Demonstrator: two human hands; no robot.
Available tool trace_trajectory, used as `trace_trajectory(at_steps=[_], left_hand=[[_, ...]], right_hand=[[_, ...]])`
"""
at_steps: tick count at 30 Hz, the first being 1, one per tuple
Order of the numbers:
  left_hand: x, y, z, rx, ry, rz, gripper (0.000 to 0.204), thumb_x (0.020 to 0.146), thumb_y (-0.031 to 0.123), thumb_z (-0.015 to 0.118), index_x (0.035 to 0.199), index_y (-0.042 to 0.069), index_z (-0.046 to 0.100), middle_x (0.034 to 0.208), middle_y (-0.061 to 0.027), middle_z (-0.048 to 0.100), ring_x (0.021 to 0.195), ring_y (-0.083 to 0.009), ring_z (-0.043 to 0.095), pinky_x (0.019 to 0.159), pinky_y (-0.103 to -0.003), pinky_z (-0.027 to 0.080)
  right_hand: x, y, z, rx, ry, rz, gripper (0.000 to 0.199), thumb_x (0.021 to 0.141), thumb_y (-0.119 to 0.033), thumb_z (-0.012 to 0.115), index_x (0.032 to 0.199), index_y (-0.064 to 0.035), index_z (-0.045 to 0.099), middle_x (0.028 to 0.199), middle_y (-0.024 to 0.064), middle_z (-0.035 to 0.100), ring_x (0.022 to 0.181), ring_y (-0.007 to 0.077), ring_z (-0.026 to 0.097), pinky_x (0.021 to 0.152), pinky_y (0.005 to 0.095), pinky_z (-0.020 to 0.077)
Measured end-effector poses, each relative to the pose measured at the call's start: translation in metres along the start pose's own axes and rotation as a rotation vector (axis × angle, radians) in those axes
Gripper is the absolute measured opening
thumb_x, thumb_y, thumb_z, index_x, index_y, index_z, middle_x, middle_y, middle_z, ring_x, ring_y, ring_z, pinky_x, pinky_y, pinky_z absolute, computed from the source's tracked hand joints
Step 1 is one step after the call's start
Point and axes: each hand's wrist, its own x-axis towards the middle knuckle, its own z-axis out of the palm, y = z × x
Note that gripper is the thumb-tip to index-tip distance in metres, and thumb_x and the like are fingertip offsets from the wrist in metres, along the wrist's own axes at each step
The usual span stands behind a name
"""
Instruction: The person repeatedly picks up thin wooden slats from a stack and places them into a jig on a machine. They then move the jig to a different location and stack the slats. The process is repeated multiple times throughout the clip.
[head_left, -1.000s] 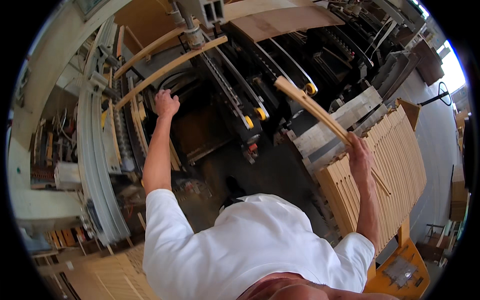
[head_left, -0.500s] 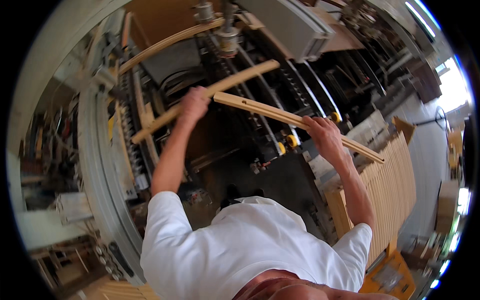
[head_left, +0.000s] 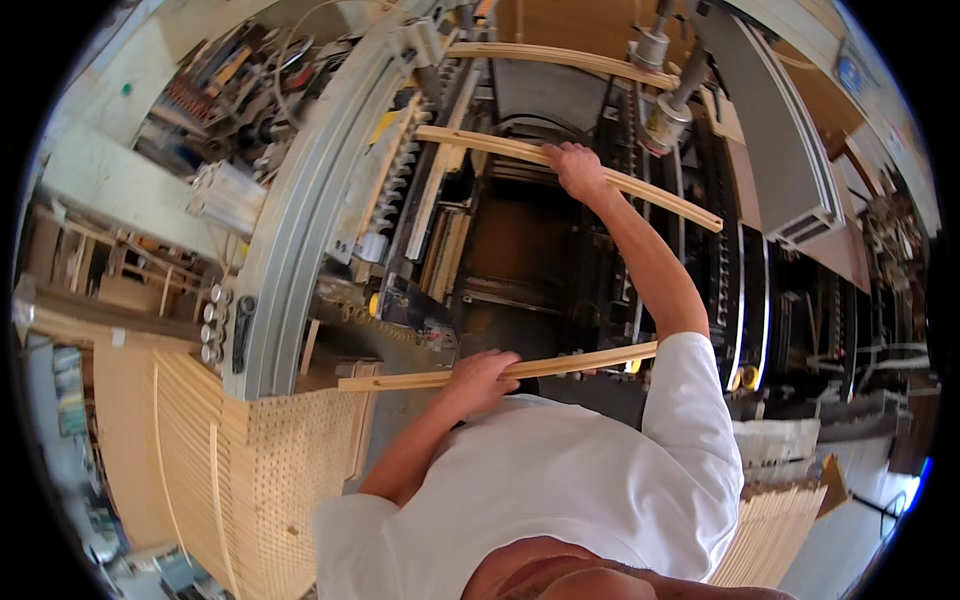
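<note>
Black-and-silver metal machine rails [head_left: 738, 320] fill the background. Right grip [head_left: 577, 172] clasps a long, pale wooden strip [head_left: 660, 200] over them, thumb hidden; left grip [head_left: 480, 383] clasps a second pale wooden strip [head_left: 400, 381] near the waist — whether its end continues behind the white cloth sleeve [head_left: 690, 395] is unclear.

Soft, even daylight brightens the white cotton short-sleeved shirt [head_left: 560, 455], with faint fold shadows. The black metal machine bed [head_left: 590, 280] sinks into deep shadow, while polished silver rails [head_left: 766, 310] glint along its right edge. Small blue-white glare flares at the far right. The long, slim, pale wooden strips [head_left: 665, 198] look fairly sharp; fisheye distortion curves the outer surroundings toward black corners.
</note>
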Motion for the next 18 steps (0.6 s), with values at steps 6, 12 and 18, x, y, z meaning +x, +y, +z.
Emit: trace_trajectory(at_steps=[6, 12, 18], left_hand=[[-0.087, 0.009, -0.015, -0.020, 0.262, -0.349, 0.035, 0.078, 0.017, 0.073, 0.111, 0.006, 0.065, 0.106, -0.0158, 0.066, 0.101, -0.0376, 0.061, 0.085, -0.045, 0.049], [-0.150, 0.006, -0.002, -0.104, 0.461, -0.609, 0.035, 0.078, 0.019, 0.074, 0.111, 0.008, 0.066, 0.103, -0.0168, 0.067, 0.096, -0.0389, 0.063, 0.081, -0.044, 0.050], [-0.157, -0.002, 0.014, -0.013, 0.507, -0.691, 0.039, 0.077, 0.023, 0.076, 0.113, 0.008, 0.067, 0.099, -0.0174, 0.069, 0.094, -0.0383, 0.065, 0.079, -0.045, 0.052]], right_hand=[[0.050, 0.043, 0.046, -0.170, 0.079, 0.124, 0.027, 0.090, -0.023, 0.060, 0.116, -0.0186, 0.064, 0.097, 0.0116, 0.067, 0.096, 0.0324, 0.064, 0.082, 0.0451, 0.0506], [0.065, 0.048, 0.041, -0.114, 0.046, 0.121, 0.025, 0.087, -0.027, 0.064, 0.110, -0.0183, 0.065, 0.099, 0.0115, 0.068, 0.096, 0.0331, 0.066, 0.082, 0.0464, 0.0507], [0.079, 0.038, 0.048, -0.100, 0.091, 0.080, 0.018, 0.087, -0.024, 0.064, 0.103, -0.0153, 0.066, 0.097, 0.0111, 0.068, 0.094, 0.0328, 0.066, 0.080, 0.0466, 0.0508]])
